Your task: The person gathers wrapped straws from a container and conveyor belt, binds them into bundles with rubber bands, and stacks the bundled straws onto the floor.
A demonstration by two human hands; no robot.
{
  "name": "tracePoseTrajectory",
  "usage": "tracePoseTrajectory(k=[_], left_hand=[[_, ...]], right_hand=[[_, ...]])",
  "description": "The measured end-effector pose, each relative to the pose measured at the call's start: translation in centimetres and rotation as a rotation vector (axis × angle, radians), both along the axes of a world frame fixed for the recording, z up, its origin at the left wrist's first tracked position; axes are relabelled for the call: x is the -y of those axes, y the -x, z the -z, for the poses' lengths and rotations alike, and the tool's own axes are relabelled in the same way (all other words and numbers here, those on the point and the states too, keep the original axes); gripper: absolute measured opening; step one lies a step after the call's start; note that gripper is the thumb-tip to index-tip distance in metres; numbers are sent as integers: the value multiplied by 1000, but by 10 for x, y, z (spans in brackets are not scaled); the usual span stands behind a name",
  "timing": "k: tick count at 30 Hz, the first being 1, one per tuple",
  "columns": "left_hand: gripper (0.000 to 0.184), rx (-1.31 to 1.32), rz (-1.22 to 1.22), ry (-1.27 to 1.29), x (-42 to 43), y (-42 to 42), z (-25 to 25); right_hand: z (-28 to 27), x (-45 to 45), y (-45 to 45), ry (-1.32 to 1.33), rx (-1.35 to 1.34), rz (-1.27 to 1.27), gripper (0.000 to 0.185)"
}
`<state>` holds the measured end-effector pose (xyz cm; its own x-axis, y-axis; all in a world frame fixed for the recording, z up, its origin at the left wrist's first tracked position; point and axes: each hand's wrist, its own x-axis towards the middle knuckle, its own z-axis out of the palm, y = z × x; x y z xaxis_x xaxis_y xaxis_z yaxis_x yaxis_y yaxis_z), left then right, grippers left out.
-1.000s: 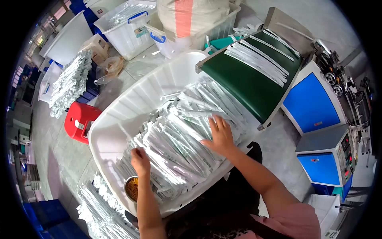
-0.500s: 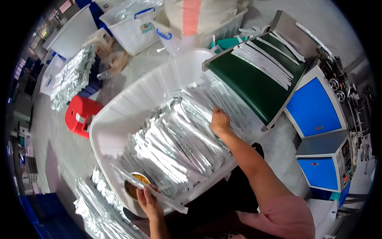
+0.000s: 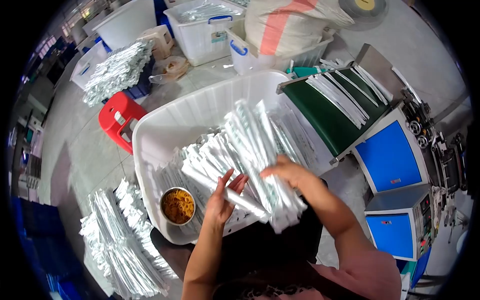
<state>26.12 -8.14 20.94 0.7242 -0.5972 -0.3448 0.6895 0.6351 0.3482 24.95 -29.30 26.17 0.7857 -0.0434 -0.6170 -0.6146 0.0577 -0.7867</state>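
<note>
Seemingly for alignment, the right hand (image 3: 291, 172) holds a bundle of long silvery-white packets (image 3: 251, 137), while the loosely spread left hand (image 3: 219, 202) touches a slim silvery-white roll (image 3: 201, 180).

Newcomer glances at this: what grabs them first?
Probably the silvery bundle in the right hand, over the big white tub. Next, the red stool on the floor left of the tub, and the green belt at its far right.
</note>
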Motion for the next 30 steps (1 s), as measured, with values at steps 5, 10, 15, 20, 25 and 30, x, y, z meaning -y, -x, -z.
tracePoseTrajectory(k=[5, 10, 15, 20, 25, 30], left_hand=[[63, 149, 219, 8, -19, 22, 16], [48, -41, 115, 25, -48, 56, 1], [49, -143, 82, -43, -59, 66, 22], [65, -112, 89, 116, -52, 70, 11], [36, -62, 79, -100, -47, 65, 0], [42, -24, 97, -58, -50, 54, -1]], right_hand=[[43, -91, 74, 149, 480, -462, 60], [22, -128, 119, 758, 704, -182, 37], [24, -108, 99, 192, 545, -14, 20], [17, -113, 102, 321, 672, 97, 15], [19, -116, 103, 539, 807, -37, 18], [41, -67, 30, 383, 587, 149, 17]])
